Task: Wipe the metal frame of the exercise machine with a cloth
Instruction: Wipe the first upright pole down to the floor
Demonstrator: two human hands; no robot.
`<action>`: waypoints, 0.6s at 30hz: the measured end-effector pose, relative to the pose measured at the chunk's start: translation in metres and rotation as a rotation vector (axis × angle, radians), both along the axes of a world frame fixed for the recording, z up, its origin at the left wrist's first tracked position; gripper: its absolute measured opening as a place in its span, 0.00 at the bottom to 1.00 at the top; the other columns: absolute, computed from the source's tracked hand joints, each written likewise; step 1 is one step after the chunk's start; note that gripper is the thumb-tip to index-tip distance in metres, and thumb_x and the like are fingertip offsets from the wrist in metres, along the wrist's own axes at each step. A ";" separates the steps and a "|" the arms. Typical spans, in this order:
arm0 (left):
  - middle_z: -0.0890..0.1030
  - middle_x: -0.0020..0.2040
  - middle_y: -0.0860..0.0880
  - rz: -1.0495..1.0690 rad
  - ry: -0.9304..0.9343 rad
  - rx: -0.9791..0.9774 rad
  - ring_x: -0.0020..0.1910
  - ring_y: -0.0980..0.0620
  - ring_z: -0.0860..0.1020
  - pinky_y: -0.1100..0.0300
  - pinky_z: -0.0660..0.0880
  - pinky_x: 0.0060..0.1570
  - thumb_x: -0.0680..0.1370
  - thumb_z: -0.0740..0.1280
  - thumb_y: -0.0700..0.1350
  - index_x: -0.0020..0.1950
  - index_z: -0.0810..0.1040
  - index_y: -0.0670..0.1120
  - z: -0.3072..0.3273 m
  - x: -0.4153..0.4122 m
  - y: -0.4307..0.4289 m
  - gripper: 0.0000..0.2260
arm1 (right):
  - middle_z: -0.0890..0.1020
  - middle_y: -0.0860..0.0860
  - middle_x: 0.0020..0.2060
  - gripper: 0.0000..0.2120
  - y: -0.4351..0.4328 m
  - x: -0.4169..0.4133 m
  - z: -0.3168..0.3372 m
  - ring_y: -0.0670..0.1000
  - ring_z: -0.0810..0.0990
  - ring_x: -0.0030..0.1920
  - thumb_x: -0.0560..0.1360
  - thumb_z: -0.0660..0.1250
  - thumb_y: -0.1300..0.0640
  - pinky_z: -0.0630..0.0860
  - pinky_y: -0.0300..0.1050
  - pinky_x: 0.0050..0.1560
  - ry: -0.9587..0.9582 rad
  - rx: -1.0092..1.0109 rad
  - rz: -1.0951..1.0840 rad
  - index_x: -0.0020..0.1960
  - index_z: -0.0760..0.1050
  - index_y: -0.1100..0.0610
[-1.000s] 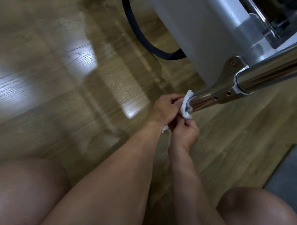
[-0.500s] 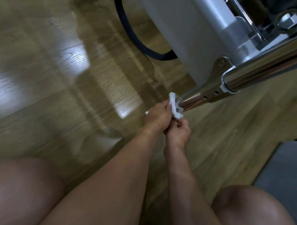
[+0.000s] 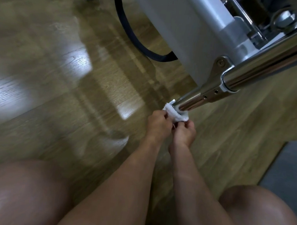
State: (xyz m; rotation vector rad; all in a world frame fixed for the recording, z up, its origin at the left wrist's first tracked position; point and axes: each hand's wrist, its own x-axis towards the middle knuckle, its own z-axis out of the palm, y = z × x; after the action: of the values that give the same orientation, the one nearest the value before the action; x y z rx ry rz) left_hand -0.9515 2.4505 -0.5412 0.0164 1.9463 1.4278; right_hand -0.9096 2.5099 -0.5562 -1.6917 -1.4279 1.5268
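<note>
Head view. The small white terry cloth (image 3: 175, 115) is looped under the lower end of the polished chrome frame tube (image 3: 194, 99) and touches it. My left hand (image 3: 158, 123) pinches the cloth's end on the 9 o'clock side. My right hand (image 3: 185, 132) pinches the other end on the 3 o'clock side, fingers curled onto the fabric. From the cloth the tube rises toward 2 o'clock through a bolted chrome clamp bracket (image 3: 219, 79). A pale grey machine panel (image 3: 171, 23) stands at 12 o'clock, and a black cable (image 3: 133, 35) loops at 11 o'clock over the glossy wooden floor (image 3: 55, 84).

Judgement: the step in hand is wiping the tube's foot end, strap-fashion. The next move calls for even tension on both ends, alternate pulls, then walking the loop up toward 2 o'clock. The bracket's edges and screw heads may snag the terry, so I should refold there.
</note>
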 end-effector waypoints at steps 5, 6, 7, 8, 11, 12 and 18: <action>0.84 0.43 0.42 0.056 0.112 -0.011 0.44 0.42 0.81 0.61 0.65 0.36 0.79 0.66 0.43 0.47 0.82 0.39 0.002 0.010 0.001 0.08 | 0.85 0.50 0.46 0.10 0.004 0.000 0.010 0.50 0.85 0.48 0.78 0.63 0.63 0.81 0.48 0.52 0.062 0.114 -0.027 0.50 0.80 0.50; 0.84 0.43 0.43 0.065 0.142 -0.011 0.44 0.43 0.81 0.61 0.66 0.36 0.79 0.66 0.42 0.48 0.82 0.40 0.002 0.013 0.001 0.07 | 0.85 0.49 0.47 0.10 0.004 -0.001 0.011 0.48 0.84 0.48 0.78 0.63 0.61 0.81 0.47 0.53 0.071 0.129 -0.027 0.53 0.81 0.51; 0.84 0.44 0.44 0.071 0.160 -0.003 0.45 0.43 0.81 0.59 0.69 0.38 0.79 0.67 0.42 0.50 0.82 0.40 0.002 0.015 0.001 0.07 | 0.85 0.48 0.48 0.12 0.003 -0.002 0.008 0.48 0.84 0.49 0.79 0.62 0.60 0.81 0.47 0.53 0.069 0.126 -0.023 0.57 0.80 0.51; 0.85 0.45 0.44 0.074 0.160 0.008 0.47 0.44 0.81 0.57 0.72 0.41 0.79 0.67 0.42 0.52 0.82 0.41 0.001 0.017 0.001 0.07 | 0.85 0.48 0.48 0.13 0.000 -0.002 0.006 0.48 0.85 0.49 0.78 0.61 0.60 0.81 0.48 0.53 0.067 0.099 -0.013 0.58 0.80 0.50; 0.84 0.47 0.45 0.053 0.130 0.005 0.47 0.45 0.81 0.57 0.74 0.43 0.78 0.67 0.43 0.54 0.81 0.42 -0.001 0.017 0.001 0.07 | 0.86 0.51 0.45 0.13 -0.011 -0.001 0.003 0.52 0.85 0.46 0.75 0.61 0.62 0.82 0.54 0.52 0.021 -0.039 0.059 0.54 0.80 0.50; 0.84 0.46 0.44 0.046 0.138 -0.004 0.46 0.45 0.81 0.58 0.71 0.41 0.78 0.68 0.43 0.52 0.81 0.41 0.000 0.015 0.001 0.07 | 0.86 0.51 0.44 0.12 -0.013 0.000 0.005 0.52 0.85 0.46 0.74 0.63 0.63 0.82 0.54 0.52 0.014 -0.075 0.074 0.52 0.80 0.52; 0.80 0.37 0.50 -0.004 0.156 -0.132 0.39 0.48 0.78 0.59 0.67 0.37 0.76 0.70 0.48 0.42 0.79 0.45 0.015 -0.014 -0.007 0.07 | 0.86 0.55 0.40 0.08 -0.030 0.002 0.011 0.54 0.85 0.41 0.75 0.70 0.52 0.83 0.55 0.46 -0.030 -0.053 0.148 0.48 0.80 0.57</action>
State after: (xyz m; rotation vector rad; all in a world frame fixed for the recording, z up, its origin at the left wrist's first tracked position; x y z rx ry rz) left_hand -0.9651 2.4434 -0.5262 0.0731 2.1636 1.3272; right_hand -0.9081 2.4795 -0.5453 -1.6784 -1.5727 1.6373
